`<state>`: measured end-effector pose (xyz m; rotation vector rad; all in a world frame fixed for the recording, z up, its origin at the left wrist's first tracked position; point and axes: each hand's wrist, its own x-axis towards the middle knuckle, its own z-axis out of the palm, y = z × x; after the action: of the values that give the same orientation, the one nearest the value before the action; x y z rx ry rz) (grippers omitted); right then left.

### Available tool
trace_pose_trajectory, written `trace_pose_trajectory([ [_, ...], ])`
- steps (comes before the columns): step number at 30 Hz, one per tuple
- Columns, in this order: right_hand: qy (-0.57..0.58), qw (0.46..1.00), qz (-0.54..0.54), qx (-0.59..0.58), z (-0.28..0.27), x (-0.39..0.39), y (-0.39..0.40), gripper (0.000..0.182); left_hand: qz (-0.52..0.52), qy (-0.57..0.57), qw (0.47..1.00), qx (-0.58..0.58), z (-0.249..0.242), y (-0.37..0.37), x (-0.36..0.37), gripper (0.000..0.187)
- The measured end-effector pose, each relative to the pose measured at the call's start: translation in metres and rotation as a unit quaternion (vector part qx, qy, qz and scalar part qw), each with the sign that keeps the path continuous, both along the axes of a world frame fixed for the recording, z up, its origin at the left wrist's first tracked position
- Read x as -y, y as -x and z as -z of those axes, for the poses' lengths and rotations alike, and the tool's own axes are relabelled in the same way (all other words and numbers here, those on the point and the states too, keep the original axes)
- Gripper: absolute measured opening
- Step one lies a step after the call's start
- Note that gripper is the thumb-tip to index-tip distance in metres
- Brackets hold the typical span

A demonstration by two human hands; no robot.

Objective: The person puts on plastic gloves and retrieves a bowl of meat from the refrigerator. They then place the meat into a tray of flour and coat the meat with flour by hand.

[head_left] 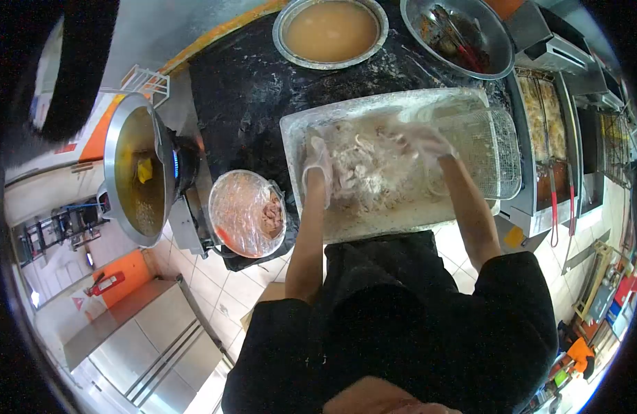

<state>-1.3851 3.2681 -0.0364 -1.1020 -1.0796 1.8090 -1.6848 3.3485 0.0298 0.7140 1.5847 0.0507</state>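
Observation:
A large white tub [394,224] holds pale flour with flour-coated pieces [363,162], which look like meat, heaped in its middle. My left hand [317,164], in a clear plastic glove, is inside the tub along its left wall, beside the heap. Its fingers are partly hidden by flour and glove. On the heap's other side, my gloved right hand [429,143] is smeared by motion, so its grip does not show. A wire fry basket [491,152] rests over the tub's right end, close to my right hand.
A plastic-covered bowl [246,214] with pinkish pieces stands left of the tub. Beyond it, a big pan of oil [140,172] sits by a lit burner. A basin of cloudy liquid [330,34] and a metal bowl with tongs [460,38] stand behind. Fryers [543,138] are at right.

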Motion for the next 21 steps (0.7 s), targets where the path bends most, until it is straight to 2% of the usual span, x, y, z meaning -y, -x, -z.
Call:
trace_pose_trajectory([
  [1, 0.07, 0.997, 0.022, -0.021, -0.005, -0.002, -0.005, 0.046, -0.029, -0.014, 0.999, -0.012, 0.001, -0.007, 0.0, 0.08],
  [2, 0.094, 0.993, 0.053, 0.045, -0.005, -0.014, 0.004, 0.045, -0.046, -0.036, 0.998, -0.019, 0.007, -0.015, -0.004, 0.078],
  [4, -0.009, 0.971, 0.043, 0.235, 0.01, -0.035, 0.034, 0.046, -0.023, -0.114, 0.993, -0.009, 0.03, -0.039, -0.011, 0.075],
  [7, -0.014, 0.946, -0.038, 0.32, -0.138, -0.047, 0.098, 0.055, 0.024, -0.154, 0.987, 0.026, 0.046, -0.058, -0.015, 0.07],
  [9, -0.193, 0.873, -0.111, 0.434, -0.085, -0.027, 0.078, 0.062, 0.086, -0.141, 0.986, 0.036, 0.021, -0.035, -0.006, 0.067],
  [10, -0.278, 0.818, -0.145, 0.482, -0.052, -0.013, 0.066, 0.066, 0.136, -0.139, 0.981, 0.016, 0.006, -0.021, 0.0, 0.066],
  [11, -0.205, 0.95, -0.108, 0.211, 0.001, 0.001, 0.027, 0.071, 0.196, -0.136, 0.971, -0.02, -0.008, -0.007, 0.009, 0.064],
  [12, -0.175, 0.98, -0.08, 0.039, 0.011, 0.008, 0.016, 0.072, 0.255, -0.132, 0.956, -0.057, -0.01, 0.004, 0.018, 0.063],
  [13, -0.138, 0.979, -0.063, -0.135, -0.004, 0.011, 0.013, 0.073, 0.301, -0.133, 0.941, -0.082, -0.002, 0.01, 0.027, 0.061],
  [14, -0.173, 0.965, -0.062, -0.187, -0.02, 0.022, 0.019, 0.071, 0.332, -0.139, 0.928, -0.095, 0.009, 0.012, 0.036, 0.059],
  [16, -0.118, 0.991, -0.057, -0.037, -0.03, 0.045, 0.05, 0.068, 0.345, -0.154, 0.921, -0.097, 0.036, -0.003, 0.051, 0.056],
  [17, -0.017, 0.985, -0.049, 0.162, 0.001, 0.057, 0.067, 0.066, 0.33, -0.145, 0.929, -0.083, 0.043, -0.013, 0.053, 0.055],
  [18, -0.097, 0.993, -0.064, 0.024, 0.019, 0.055, 0.074, 0.062, 0.312, -0.133, 0.939, -0.066, 0.042, -0.021, 0.052, 0.053],
  [19, -0.175, 0.975, -0.079, -0.115, 0.029, 0.048, 0.081, 0.059, 0.286, -0.109, 0.951, -0.042, 0.032, -0.027, 0.046, 0.052],
  [21, -0.189, 0.956, -0.104, -0.2, 0.04, 0.036, 0.072, 0.054, 0.237, -0.066, 0.969, 0.008, 0.002, -0.03, 0.034, 0.055],
])
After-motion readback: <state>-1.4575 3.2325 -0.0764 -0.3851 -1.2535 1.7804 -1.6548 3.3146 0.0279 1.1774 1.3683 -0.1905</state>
